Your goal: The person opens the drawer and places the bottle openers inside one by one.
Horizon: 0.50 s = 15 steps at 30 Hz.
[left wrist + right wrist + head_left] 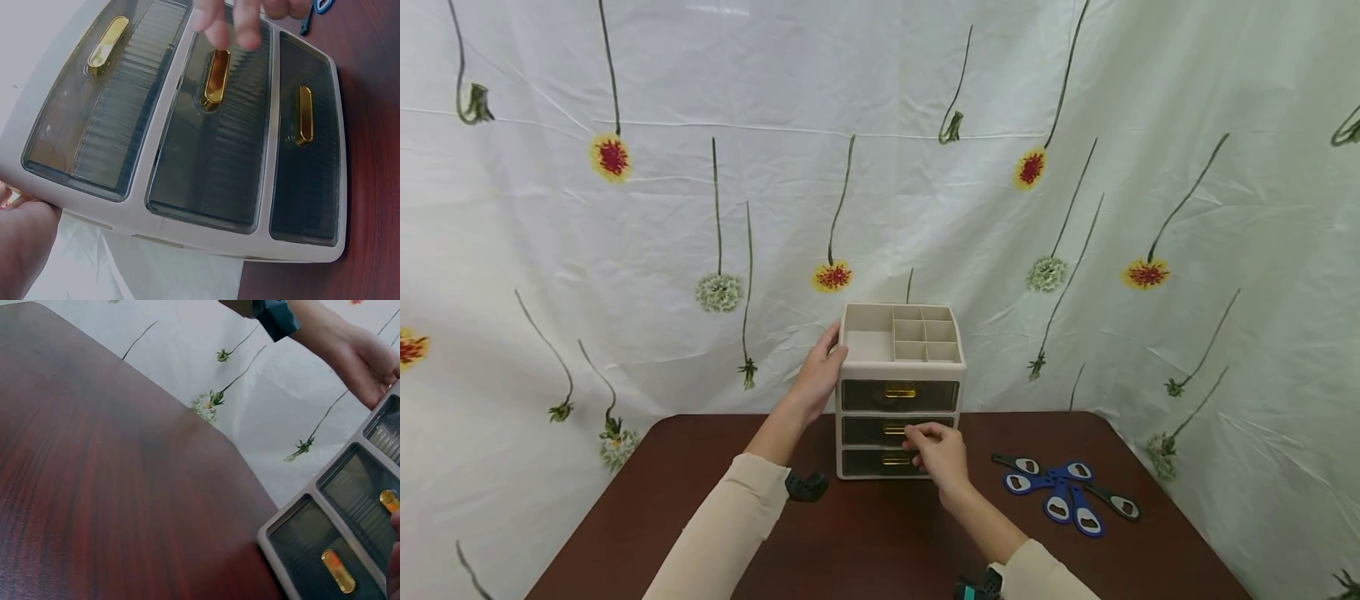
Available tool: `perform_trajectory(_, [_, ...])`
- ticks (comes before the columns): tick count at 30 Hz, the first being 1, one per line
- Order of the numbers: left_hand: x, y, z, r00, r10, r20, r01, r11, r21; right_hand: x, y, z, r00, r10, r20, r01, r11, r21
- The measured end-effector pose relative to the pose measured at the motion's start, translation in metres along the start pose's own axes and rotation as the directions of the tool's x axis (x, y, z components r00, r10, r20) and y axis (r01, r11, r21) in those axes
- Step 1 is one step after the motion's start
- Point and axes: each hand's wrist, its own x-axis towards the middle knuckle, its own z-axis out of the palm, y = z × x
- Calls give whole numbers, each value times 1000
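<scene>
A beige desktop organizer (901,367) stands upright on the table, with three dark see-through drawers and a divided open top. All three drawers sit closed. My left hand (816,379) rests against the organizer's upper left side, its thumb near the front edge; part of its fingers is hidden behind that side. At the middle drawer (206,150), my right hand (942,457) pinches the end of the gold handle (216,78). Gold handles also show on the top drawer (861,395) and the bottom drawer (312,556).
Several bottle-opener-like tools, blue ones (1057,505) and black ones (1123,505), lie together on the dark brown table (880,542) to the right of the organizer. A white cloth (775,83) printed with flowers hangs behind the table.
</scene>
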Motion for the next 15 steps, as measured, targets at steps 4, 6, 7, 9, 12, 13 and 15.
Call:
perform_trajectory(4, [-1,0,-1,1000,-5,-2,5,1000,3,-3,8,4,1000,18,0,-18,1000,-1])
perform_trajectory(6, [-1,0,-2,1000,-9,-9,9,1000,7,-3,11,7,1000,29,4,-29,999,13])
perform_trajectory(7, [-1,0,-2,1000,-7,-10,7,1000,8,-3,12,9,999,36,3,-36,999,18])
perform_trajectory(9, [-1,0,-3,1000,-5,-14,5,1000,7,-2,14,12,999,39,-7,-39,999,23])
perform_trajectory(12, [0,-1,-3,1000,0,1,0,1000,7,-1,16,16,999,13,-51,-14,1000,-7])
perform_trajectory(13, [0,-1,-2,1000,1,5,-1,1000,8,-1,17,17,997,-3,-71,0,1000,-29])
perform_trajectory(15, [0,-1,-1,1000,-1,7,1,1000,6,0,18,20,994,-45,-104,36,996,-80])
